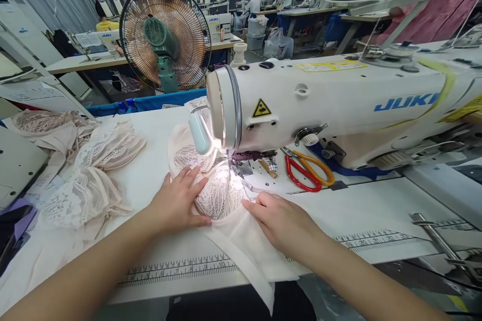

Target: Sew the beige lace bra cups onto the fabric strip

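The left hand [181,203] lies flat with its fingers spread apart, pressing on the left side of the lace cup [220,195]. The right hand [280,220] has its fingers close together and bent, with the tips down on the cloth [244,253] at the cup's right edge. Whether they pinch the cloth cannot be told.

The cup sits between the two hands, its far edge under the needle [230,163] of the sewing machine [339,105]. It is lit brightly by the lamp [201,133] at the machine's head. The beige cloth runs from the cup toward the person and hangs over the table's near edge.

The table [376,210] is white, with a ruler [181,268] printed along its front. Scissors [307,170] with red and orange handles lie just beside the needle area, under the machine's arm. A pile [90,175] of more lace pieces lies well to the left.

Behind the table stands a fan [165,35] facing away. Beyond it the room is a dim workshop with rows of sewing benches [293,10], strip lights overhead and other people seated far off.
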A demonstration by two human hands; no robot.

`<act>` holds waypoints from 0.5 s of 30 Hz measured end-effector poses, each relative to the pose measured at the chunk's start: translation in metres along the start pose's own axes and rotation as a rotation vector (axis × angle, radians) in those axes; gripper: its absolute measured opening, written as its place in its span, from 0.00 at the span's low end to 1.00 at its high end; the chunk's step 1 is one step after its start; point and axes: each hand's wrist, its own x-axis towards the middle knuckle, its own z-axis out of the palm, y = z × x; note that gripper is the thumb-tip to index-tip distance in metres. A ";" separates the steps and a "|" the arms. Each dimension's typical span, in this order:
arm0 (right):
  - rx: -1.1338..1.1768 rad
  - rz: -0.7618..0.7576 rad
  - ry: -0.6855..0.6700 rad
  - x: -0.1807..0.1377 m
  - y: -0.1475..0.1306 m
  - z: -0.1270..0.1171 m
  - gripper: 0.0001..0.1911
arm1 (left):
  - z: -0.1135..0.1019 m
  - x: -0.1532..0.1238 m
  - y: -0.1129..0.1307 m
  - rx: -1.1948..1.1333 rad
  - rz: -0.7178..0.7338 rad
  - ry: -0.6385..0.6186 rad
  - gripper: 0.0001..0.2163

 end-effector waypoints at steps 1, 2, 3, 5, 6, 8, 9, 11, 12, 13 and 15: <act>-0.012 0.001 -0.002 0.002 0.000 0.000 0.19 | 0.000 0.003 -0.002 0.000 -0.001 -0.001 0.44; -0.019 0.002 -0.007 0.004 -0.001 -0.001 0.20 | -0.001 0.006 -0.005 0.002 -0.002 -0.004 0.44; -0.022 0.002 -0.013 0.005 -0.001 -0.001 0.20 | -0.002 0.009 -0.008 0.006 -0.001 -0.009 0.45; -0.024 0.010 -0.027 0.009 -0.001 -0.001 0.21 | -0.004 0.015 -0.015 0.018 0.005 -0.021 0.45; -0.025 0.019 -0.033 0.010 -0.001 -0.001 0.21 | -0.006 0.019 -0.019 0.026 0.009 -0.024 0.45; -0.033 0.043 -0.043 0.014 -0.001 -0.002 0.22 | -0.008 0.025 -0.026 0.042 0.023 -0.022 0.45; -0.035 0.056 -0.050 0.017 -0.002 -0.003 0.22 | -0.009 0.029 -0.029 0.047 0.031 -0.017 0.45; -0.037 0.073 -0.072 0.021 -0.004 -0.006 0.23 | -0.012 0.036 -0.035 0.046 0.044 -0.008 0.45; -0.040 0.082 -0.094 0.024 -0.005 -0.009 0.24 | -0.013 0.039 -0.037 0.041 0.049 -0.008 0.45; -0.045 0.096 -0.128 0.027 -0.007 -0.012 0.25 | -0.014 0.041 -0.039 0.033 0.051 -0.009 0.44; -0.060 0.140 -0.204 0.032 -0.012 -0.018 0.28 | -0.018 0.046 -0.042 0.018 0.053 -0.010 0.43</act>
